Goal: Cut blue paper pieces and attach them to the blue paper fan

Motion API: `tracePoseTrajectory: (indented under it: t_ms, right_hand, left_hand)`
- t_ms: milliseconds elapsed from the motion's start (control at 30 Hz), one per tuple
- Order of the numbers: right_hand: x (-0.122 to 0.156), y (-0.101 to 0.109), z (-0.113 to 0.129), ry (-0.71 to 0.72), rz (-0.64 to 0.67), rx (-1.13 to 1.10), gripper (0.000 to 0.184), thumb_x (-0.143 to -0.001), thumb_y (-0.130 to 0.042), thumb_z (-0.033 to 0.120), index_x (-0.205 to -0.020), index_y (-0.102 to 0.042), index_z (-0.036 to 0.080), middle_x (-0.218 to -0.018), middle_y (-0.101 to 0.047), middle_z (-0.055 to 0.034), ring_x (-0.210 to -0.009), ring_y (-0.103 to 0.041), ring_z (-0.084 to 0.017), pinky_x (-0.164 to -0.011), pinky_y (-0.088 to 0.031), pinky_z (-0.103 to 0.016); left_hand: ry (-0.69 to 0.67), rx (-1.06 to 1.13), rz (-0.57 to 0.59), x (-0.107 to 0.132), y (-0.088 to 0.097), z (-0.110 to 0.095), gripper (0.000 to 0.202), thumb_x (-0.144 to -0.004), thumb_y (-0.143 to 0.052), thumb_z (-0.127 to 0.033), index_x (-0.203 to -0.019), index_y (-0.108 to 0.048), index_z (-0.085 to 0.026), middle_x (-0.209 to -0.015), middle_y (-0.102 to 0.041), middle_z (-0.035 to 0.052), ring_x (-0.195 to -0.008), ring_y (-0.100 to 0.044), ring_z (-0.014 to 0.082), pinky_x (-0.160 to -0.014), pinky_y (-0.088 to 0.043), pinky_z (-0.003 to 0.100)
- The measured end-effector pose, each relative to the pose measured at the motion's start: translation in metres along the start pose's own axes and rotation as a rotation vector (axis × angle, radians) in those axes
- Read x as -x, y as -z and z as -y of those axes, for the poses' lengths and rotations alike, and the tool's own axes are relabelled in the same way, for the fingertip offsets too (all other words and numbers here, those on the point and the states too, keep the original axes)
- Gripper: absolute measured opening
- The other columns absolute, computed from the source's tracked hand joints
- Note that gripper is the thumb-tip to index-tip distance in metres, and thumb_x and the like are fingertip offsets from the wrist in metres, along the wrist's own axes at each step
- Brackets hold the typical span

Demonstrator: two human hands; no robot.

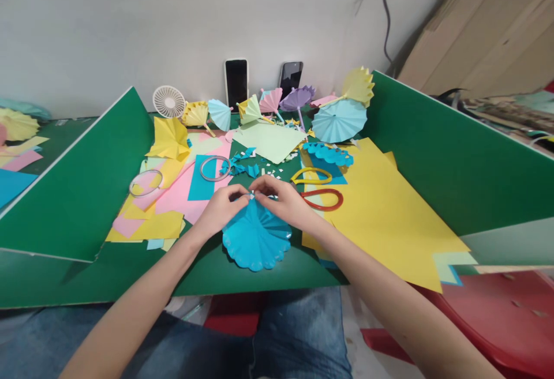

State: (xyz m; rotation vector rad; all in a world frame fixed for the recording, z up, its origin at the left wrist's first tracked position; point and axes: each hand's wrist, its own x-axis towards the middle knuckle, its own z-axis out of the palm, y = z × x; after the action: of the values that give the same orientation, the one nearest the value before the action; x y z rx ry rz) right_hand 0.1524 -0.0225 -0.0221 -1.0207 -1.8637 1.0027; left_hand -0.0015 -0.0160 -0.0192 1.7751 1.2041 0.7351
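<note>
A pleated blue paper fan [256,237] with a scalloped lower edge lies spread over the table's near part. My left hand [230,205] pinches its narrow top from the left. From the right, my right hand [277,193] pinches the same top edge, thumbs nearly meeting. Something small and white shows between the fingertips, too small to name. Just right of my right hand lie scissors, with a yellow handle loop [312,176] and a red handle loop [324,199]. Blue paper scraps [242,164] and white bits lie beyond the hands.
Green partitions [86,188] flank the table [208,281]. Yellow sheets [376,211] cover the right side, and tape rolls [215,169] rest on papers at left. Along the wall stand small paper umbrellas [340,120], a white fan [168,102] and two phones [236,82].
</note>
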Motion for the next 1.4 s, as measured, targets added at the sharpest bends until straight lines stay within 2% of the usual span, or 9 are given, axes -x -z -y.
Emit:
tracePoseTrajectory:
  t_ms: [167, 467, 800, 867, 1000, 1233, 1400]
  right_hand:
    - [0.0001, -0.0003, 0.001, -0.006, 0.018, 0.011, 0.012, -0.073, -0.042, 0.013, -0.081, -0.05, 0.015, -0.071, -0.053, -0.0005, -0.066, -0.049, -0.01, -0.06, -0.039, -0.023]
    - [-0.0004, 0.0011, -0.0013, -0.003, -0.004, -0.011, 0.011, -0.073, -0.041, 0.013, -0.08, -0.05, 0.016, -0.071, -0.052, 0.0, -0.067, -0.049, -0.01, -0.06, -0.039, -0.023]
    - [-0.0021, 0.0003, -0.0068, -0.006, -0.107, -0.024, 0.006, -0.073, -0.043, 0.015, -0.075, -0.048, 0.017, -0.068, -0.049, 0.0019, -0.064, -0.048, -0.01, -0.061, -0.038, -0.023]
    - [-0.0019, 0.0004, -0.0075, -0.006, -0.111, -0.029, 0.006, -0.073, -0.042, 0.015, -0.075, -0.047, 0.018, -0.068, -0.049, 0.0019, -0.065, -0.048, -0.01, -0.061, -0.038, -0.023]
    - [-0.0006, 0.0007, -0.003, 0.018, -0.075, 0.018, 0.008, -0.075, -0.039, 0.015, -0.075, -0.046, 0.018, -0.068, -0.049, 0.0015, -0.063, -0.047, -0.01, -0.059, -0.038, -0.023]
    - [0.0009, -0.0001, -0.0033, 0.175, -0.069, 0.265, 0.011, -0.078, -0.042, 0.017, -0.08, -0.052, 0.019, -0.079, -0.054, -0.0045, -0.074, -0.05, -0.015, -0.066, -0.04, -0.027]
    - [0.0013, -0.0004, -0.0062, 0.202, -0.073, 0.289, 0.011, -0.079, -0.044, 0.019, -0.08, -0.054, 0.019, -0.081, -0.053, -0.0053, -0.075, -0.051, -0.015, -0.068, -0.041, -0.028]
  left_hand:
    - [0.009, -0.024, -0.017, 0.0, -0.0011, -0.0002, 0.011, -0.068, -0.048, -0.023, -0.063, -0.052, -0.014, -0.059, -0.048, -0.0038, -0.058, -0.042, 0.0088, -0.055, -0.032, 0.021]
    - [0.008, 0.002, -0.006, 0.0005, -0.0005, -0.0011, 0.016, -0.071, -0.046, -0.026, -0.065, -0.054, -0.014, -0.064, -0.054, -0.0021, -0.063, -0.048, 0.0108, -0.06, -0.036, 0.022]
    - [0.013, 0.047, 0.034, 0.0013, 0.0009, -0.0039, 0.029, -0.066, -0.055, -0.039, -0.082, -0.056, -0.014, -0.079, -0.057, 0.0017, -0.074, -0.05, 0.0135, -0.066, -0.038, 0.025]
    - [0.006, 0.018, 0.041, 0.0017, 0.0007, -0.0047, 0.029, -0.065, -0.056, -0.036, -0.085, -0.056, -0.015, -0.081, -0.057, 0.0013, -0.076, -0.049, 0.0137, -0.068, -0.038, 0.025]
    - [0.027, -0.021, 0.029, 0.001, -0.0002, -0.0026, 0.017, -0.068, -0.052, -0.029, -0.077, -0.056, -0.015, -0.075, -0.057, -0.0004, -0.072, -0.049, 0.0131, -0.066, -0.037, 0.024]
    - [0.058, -0.011, -0.015, -0.0003, 0.0011, -0.0016, 0.011, -0.067, -0.051, -0.024, -0.07, -0.056, -0.015, -0.069, -0.055, -0.0017, -0.069, -0.048, 0.0127, -0.065, -0.036, 0.023]
    - [0.059, 0.004, 0.001, 0.0004, 0.0009, -0.002, 0.009, -0.066, -0.05, -0.022, -0.069, -0.055, -0.015, -0.067, -0.052, -0.0024, -0.067, -0.046, 0.0117, -0.063, -0.035, 0.023]
